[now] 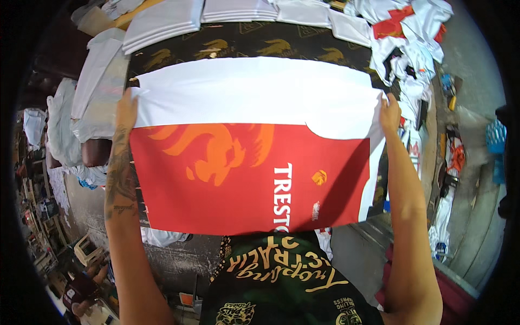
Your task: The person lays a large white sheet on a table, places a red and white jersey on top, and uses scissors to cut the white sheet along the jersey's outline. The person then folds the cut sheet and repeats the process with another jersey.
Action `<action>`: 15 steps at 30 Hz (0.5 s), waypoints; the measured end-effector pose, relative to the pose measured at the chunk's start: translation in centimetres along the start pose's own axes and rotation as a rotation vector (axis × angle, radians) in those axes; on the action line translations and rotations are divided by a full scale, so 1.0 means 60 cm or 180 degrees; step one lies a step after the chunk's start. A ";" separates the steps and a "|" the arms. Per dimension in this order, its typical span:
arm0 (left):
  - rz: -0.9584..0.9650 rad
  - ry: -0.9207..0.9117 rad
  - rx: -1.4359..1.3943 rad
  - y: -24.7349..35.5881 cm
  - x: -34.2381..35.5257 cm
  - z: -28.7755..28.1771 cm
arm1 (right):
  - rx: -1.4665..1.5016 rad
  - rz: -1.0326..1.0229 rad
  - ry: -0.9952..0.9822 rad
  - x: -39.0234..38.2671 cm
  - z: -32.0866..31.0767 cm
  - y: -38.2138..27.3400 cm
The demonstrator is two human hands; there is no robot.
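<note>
A large fabric panel (249, 184) stretches between my two hands over the table in front of me. It looks like a cut jersey piece, red with an orange lion's head print and white lettering, and a curved cut-out edge shows at its right. Its far part is plain white. My left hand (127, 108) is closed on the white cloth at the far left edge. At the far right edge, my right hand (390, 112) pinches the white cloth. The near edge hangs close to my body.
The black table cover (244, 39) carries gold prints. Stacks of folded white cloth (162, 24) line the far edge. White and red fabric pieces (403, 38) are heaped at the far right. Clear plastic bags (103, 86) lie at the left.
</note>
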State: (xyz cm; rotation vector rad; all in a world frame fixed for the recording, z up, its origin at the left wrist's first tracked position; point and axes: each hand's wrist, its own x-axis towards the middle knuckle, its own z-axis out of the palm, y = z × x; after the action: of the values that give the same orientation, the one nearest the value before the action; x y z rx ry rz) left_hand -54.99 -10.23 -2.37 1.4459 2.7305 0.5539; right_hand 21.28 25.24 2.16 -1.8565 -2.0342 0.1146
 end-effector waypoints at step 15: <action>0.0396 -0.0374 -0.0115 0.255 -0.453 -0.077 | 0.0212 -0.1336 -0.1665 -0.453 -0.159 -0.078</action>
State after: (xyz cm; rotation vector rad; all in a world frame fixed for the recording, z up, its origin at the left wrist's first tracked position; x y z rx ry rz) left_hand -27.86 -25.58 2.34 1.5939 2.5423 0.5011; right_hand 21.44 -3.63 6.37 -1.4165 -2.6831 0.5950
